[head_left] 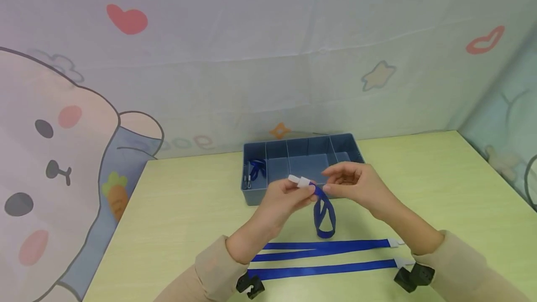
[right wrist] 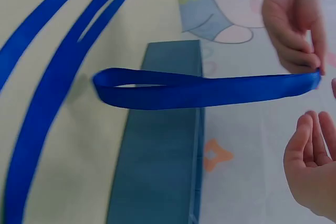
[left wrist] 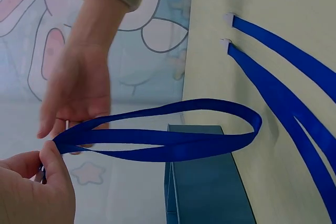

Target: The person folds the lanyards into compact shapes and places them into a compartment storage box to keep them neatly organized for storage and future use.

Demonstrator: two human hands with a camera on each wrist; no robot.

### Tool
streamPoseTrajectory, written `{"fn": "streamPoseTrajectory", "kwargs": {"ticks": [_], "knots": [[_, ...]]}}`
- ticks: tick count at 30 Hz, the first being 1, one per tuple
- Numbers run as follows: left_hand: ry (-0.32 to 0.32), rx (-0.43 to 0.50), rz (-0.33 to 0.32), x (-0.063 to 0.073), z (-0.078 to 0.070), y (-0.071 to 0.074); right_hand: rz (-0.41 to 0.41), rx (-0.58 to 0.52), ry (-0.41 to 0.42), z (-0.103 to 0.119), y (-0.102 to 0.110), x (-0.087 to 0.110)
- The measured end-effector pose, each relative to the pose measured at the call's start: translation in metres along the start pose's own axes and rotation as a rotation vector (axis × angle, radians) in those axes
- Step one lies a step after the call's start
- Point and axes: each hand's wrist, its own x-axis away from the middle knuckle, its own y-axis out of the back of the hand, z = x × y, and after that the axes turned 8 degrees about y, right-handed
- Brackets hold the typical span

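Note:
My left hand (head_left: 278, 206) pinches a folded blue lanyard (head_left: 325, 233) between thumb and fingers, close to its white plastic clip (head_left: 303, 181). The strap's loops hang down over the table from that pinch; in the left wrist view the lanyard (left wrist: 205, 153) spreads into long narrow loops. Just right of the strap is my right hand (head_left: 356, 183), its fingers loosely bent and holding nothing. In the right wrist view a gap shows between the right hand (right wrist: 317, 166) and the lanyard. Two more blue lanyards (head_left: 327, 246) (head_left: 323, 270) lie stretched across the table below the hands.
Behind the hands stands a blue-grey divided tray (head_left: 253, 197). Its left compartment holds a folded blue lanyard (head_left: 258, 168) and small metal clips (head_left: 247, 182). A printed cloth (head_left: 260, 83) hangs along the back of the pale yellow table (head_left: 184, 209).

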Motion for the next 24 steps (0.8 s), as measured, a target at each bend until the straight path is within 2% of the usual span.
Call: {"fn": "streamPoseTrajectory", "kwargs": {"ticks": [4, 8, 11, 15, 18, 20, 24], "knots": [[-0.01, 0.022, -0.011, 0.001, -0.002, -0.001, -0.01, 0.174, 0.092, -0.018, -0.006, 0.009], [-0.021, 0.04, -0.022, 0.002, -0.006, -0.001, -0.002, 0.228, 0.13, -0.034, -0.011, 0.014], [-0.023, 0.049, -0.029, 0.002, -0.009, 0.001, 0.013, 0.18, 0.14, -0.042, -0.009, 0.017], [-0.021, 0.047, -0.049, 0.002, -0.012, 0.006, 0.065, 0.101, 0.085, -0.049, 0.0, 0.02], [-0.012, 0.047, -0.065, 0.002, -0.013, 0.014, 0.14, 0.06, 0.039, -0.054, 0.01, 0.024], [-0.01, 0.047, -0.078, 0.001, -0.014, 0.02, 0.201, 0.037, 0.035, -0.057, 0.017, 0.027], [0.0, 0.058, -0.126, -0.001, -0.013, 0.033, 0.319, -0.043, 0.094, -0.063, 0.03, 0.034]]}}
